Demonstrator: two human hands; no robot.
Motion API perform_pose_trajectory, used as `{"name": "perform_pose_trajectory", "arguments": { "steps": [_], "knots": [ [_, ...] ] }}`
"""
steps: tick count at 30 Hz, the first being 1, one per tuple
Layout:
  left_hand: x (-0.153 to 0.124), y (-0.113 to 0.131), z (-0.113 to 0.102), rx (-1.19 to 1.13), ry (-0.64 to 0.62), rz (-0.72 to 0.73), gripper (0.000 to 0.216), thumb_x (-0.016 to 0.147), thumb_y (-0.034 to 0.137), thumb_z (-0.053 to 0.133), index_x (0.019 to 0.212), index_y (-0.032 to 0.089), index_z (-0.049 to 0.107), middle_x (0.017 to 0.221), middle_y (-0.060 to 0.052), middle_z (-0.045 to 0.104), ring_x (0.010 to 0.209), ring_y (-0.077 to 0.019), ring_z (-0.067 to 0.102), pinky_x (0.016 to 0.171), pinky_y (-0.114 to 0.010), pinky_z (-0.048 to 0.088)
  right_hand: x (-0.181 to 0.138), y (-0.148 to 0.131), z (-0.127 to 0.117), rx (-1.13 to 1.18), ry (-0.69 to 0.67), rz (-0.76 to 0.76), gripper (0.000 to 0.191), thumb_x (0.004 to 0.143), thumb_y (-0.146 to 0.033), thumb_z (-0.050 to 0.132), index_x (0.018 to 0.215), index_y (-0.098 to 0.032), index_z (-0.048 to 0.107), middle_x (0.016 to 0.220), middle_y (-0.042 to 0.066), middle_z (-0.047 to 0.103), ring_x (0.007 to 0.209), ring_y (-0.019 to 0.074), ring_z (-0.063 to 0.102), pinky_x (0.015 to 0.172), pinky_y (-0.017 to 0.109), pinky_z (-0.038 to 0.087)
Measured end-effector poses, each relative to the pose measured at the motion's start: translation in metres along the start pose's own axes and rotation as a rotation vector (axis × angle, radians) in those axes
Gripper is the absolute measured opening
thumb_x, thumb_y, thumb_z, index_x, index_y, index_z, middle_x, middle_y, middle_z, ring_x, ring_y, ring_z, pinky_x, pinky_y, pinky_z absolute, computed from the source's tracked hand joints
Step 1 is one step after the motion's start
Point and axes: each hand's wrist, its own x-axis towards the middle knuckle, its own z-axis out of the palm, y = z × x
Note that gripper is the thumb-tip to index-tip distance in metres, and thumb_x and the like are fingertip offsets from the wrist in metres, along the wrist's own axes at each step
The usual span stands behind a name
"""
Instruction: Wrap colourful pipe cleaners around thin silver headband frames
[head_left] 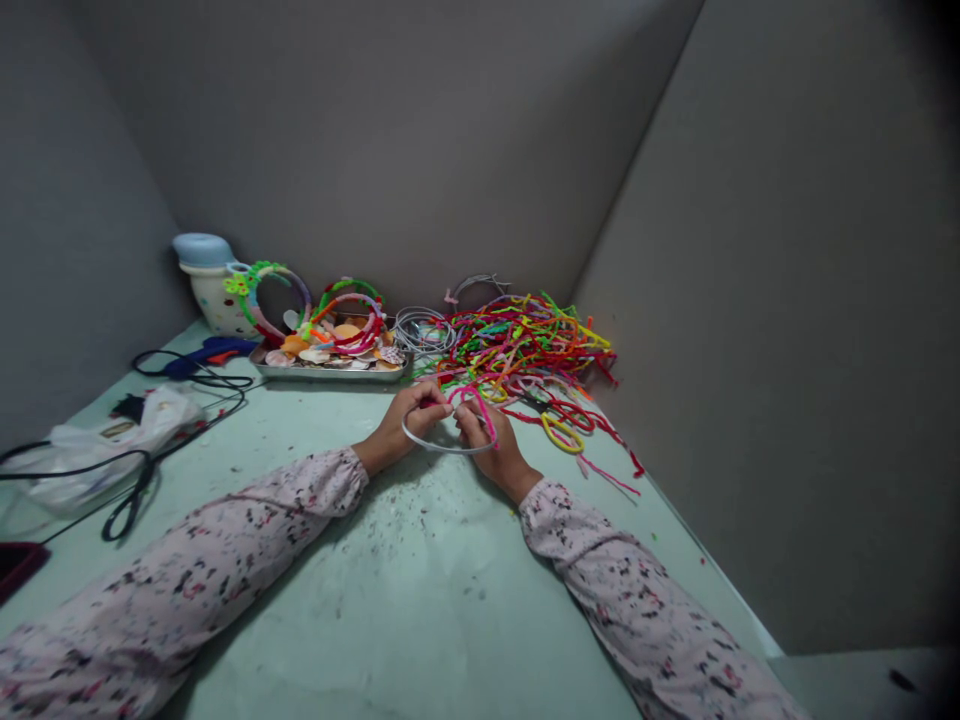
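My left hand [399, 425] is closed in a pinch on one side of a silvery ring [444, 449], which looks like a thin hoop. On the opposite side, my right hand [496, 452] pinches a bright pink pipe cleaner [486, 412] that loops up and over the ring's edge. The two sets of fingertips nearly meet above the table. How tightly the pink strand is wound on the ring is too small to make out. Just beyond my hands lies a big tangle of coloured pipe cleaners [525, 340].
Scissors with yellow handles [562, 434] lie right of my hands. Behind stand a metal tray [337, 374] of shells with decorated hoops [283, 290], coiled silvery rings [422, 330] and a white jar [217, 300]. At left are a blue glue gun [199, 357], black cable [139, 495] and plastic bag [90, 455].
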Motion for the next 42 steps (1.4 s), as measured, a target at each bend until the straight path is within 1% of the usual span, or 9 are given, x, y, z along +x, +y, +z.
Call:
{"name": "perform_pose_trajectory", "arguments": {
  "steps": [6, 11, 15, 19, 25, 32, 34, 37, 42],
  "knots": [
    [-0.0011, 0.0026, 0.0008, 0.0, 0.005, -0.005, 0.016, 0.07, 0.029, 0.064, 0.067, 0.015, 0.057, 0.06, 0.002, 0.051, 0.056, -0.0108, 0.045, 0.053, -0.024, 0.034, 0.0001, 0.0013, -0.0004, 0.005, -0.02, -0.007, 0.028, 0.094, -0.037, 0.041, 0.073, -0.022, 0.053, 0.068, 0.001, 0.055, 0.064, 0.0162, 0.052, 0.058, 0.027, 0.04],
    [-0.0024, -0.0004, 0.0008, 0.042, -0.021, 0.029, 0.02, 0.076, 0.034, 0.064, 0.074, 0.015, 0.058, 0.064, 0.002, 0.052, 0.058, -0.0105, 0.047, 0.053, -0.023, 0.036, -0.0006, 0.0043, 0.0013, 0.079, 0.008, 0.041, 0.027, 0.094, -0.039, 0.042, 0.076, -0.021, 0.053, 0.069, 0.0, 0.054, 0.063, 0.0149, 0.052, 0.058, 0.026, 0.04],
    [-0.0018, -0.0021, 0.001, 0.057, -0.024, 0.039, 0.026, 0.08, 0.04, 0.059, 0.072, 0.016, 0.055, 0.063, 0.002, 0.051, 0.057, -0.0103, 0.046, 0.053, -0.022, 0.036, -0.0009, 0.0041, 0.0012, 0.095, 0.01, 0.062, 0.027, 0.094, -0.039, 0.042, 0.079, -0.021, 0.055, 0.07, 0.0, 0.055, 0.062, 0.0141, 0.052, 0.058, 0.026, 0.041],
    [-0.0015, -0.0009, 0.0007, 0.118, 0.004, 0.045, 0.03, 0.081, 0.042, 0.058, 0.068, 0.015, 0.055, 0.061, 0.002, 0.051, 0.055, -0.0102, 0.045, 0.052, -0.022, 0.034, -0.0004, 0.0029, 0.0009, 0.057, -0.014, 0.04, 0.029, 0.094, -0.038, 0.041, 0.074, -0.021, 0.052, 0.069, 0.001, 0.054, 0.063, 0.0143, 0.051, 0.057, 0.025, 0.041],
    [-0.0016, -0.0004, 0.0005, 0.171, 0.037, 0.052, 0.03, 0.082, 0.04, 0.057, 0.063, 0.016, 0.053, 0.054, 0.004, 0.047, 0.052, -0.0097, 0.042, 0.051, -0.023, 0.031, 0.0005, 0.0018, 0.0008, -0.008, -0.036, 0.005, 0.025, 0.093, -0.033, 0.042, 0.075, -0.021, 0.054, 0.07, 0.001, 0.055, 0.064, 0.0146, 0.051, 0.056, 0.025, 0.039],
    [0.0005, -0.004, 0.0001, 0.195, 0.034, 0.058, 0.029, 0.082, 0.037, 0.055, 0.063, 0.016, 0.051, 0.052, 0.005, 0.046, 0.051, -0.0093, 0.041, 0.051, -0.023, 0.03, 0.001, -0.0029, -0.0002, -0.071, -0.018, -0.08, 0.024, 0.093, -0.031, 0.042, 0.075, -0.02, 0.054, 0.071, 0.001, 0.055, 0.067, 0.0147, 0.051, 0.059, 0.025, 0.039],
    [0.0007, -0.0041, -0.0001, 0.196, 0.035, 0.059, 0.029, 0.082, 0.037, 0.055, 0.063, 0.016, 0.051, 0.053, 0.004, 0.046, 0.051, -0.0091, 0.04, 0.051, -0.023, 0.031, 0.0008, -0.0043, -0.0004, -0.069, -0.022, -0.082, 0.024, 0.093, -0.03, 0.042, 0.075, -0.019, 0.054, 0.071, 0.001, 0.055, 0.066, 0.0145, 0.051, 0.06, 0.025, 0.039],
    [-0.0004, -0.0023, 0.0002, 0.168, 0.019, 0.052, 0.03, 0.083, 0.039, 0.056, 0.065, 0.016, 0.051, 0.055, 0.004, 0.047, 0.053, -0.0094, 0.042, 0.052, -0.023, 0.032, 0.0006, -0.0045, 0.0, -0.012, -0.008, -0.032, 0.026, 0.092, -0.033, 0.043, 0.074, -0.02, 0.054, 0.067, 0.0, 0.053, 0.063, 0.0136, 0.051, 0.058, 0.024, 0.04],
    [-0.0032, 0.0001, 0.002, 0.018, -0.029, 0.003, 0.027, 0.085, 0.041, 0.052, 0.075, 0.016, 0.054, 0.059, 0.004, 0.047, 0.054, -0.0098, 0.043, 0.051, -0.022, 0.033, 0.0021, 0.0006, 0.0018, 0.185, 0.053, 0.138, 0.028, 0.091, -0.041, 0.044, 0.075, -0.02, 0.054, 0.065, -0.002, 0.053, 0.054, 0.0119, 0.052, 0.051, 0.023, 0.041]
  ]
}}
